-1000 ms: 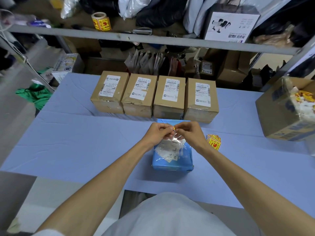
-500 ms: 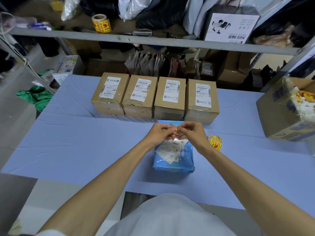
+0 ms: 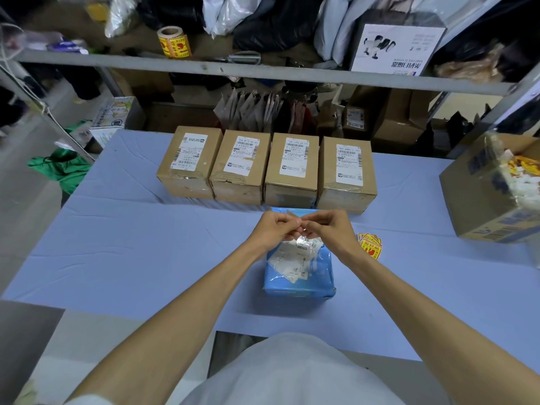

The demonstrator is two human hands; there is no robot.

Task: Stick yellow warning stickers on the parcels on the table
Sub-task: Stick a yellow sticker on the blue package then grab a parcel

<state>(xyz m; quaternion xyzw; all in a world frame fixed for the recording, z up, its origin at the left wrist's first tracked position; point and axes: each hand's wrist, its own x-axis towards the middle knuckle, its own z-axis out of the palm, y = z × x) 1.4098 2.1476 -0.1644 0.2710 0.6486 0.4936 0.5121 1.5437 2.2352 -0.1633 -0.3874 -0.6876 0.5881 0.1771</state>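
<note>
- Our left hand (image 3: 274, 229) and right hand (image 3: 330, 229) meet over the far end of the blue parcel (image 3: 301, 279). The fingers of both are curled in, with thumb and forefinger tips pressed together.
- Between those tips we pinch a pale slip (image 3: 291, 212). Only a sliver shows above the knuckles, so we cannot tell whether it is a sticker.
- The blue parcel lies flat on the table (image 3: 131, 244), straight ahead of us. A crumpled white label (image 3: 295, 258) sits under clear film on its top.
- At 12 o'clock from it, four brown parcels (image 3: 292, 168) stand side by side in a row, labels up, and the nearest ones are just beside its far edge.
- At 3 o'clock from our hands, a small pile of loose yellow stickers (image 3: 370, 246) lies on the cloth, just beside our right wrist.
- At 11 o'clock, well apart, a roll of yellow stickers (image 3: 174, 43) stands on the shelf (image 3: 292, 73).
- At 2 o'clock, an open carton (image 3: 482, 200) sits at the table's right edge.
</note>
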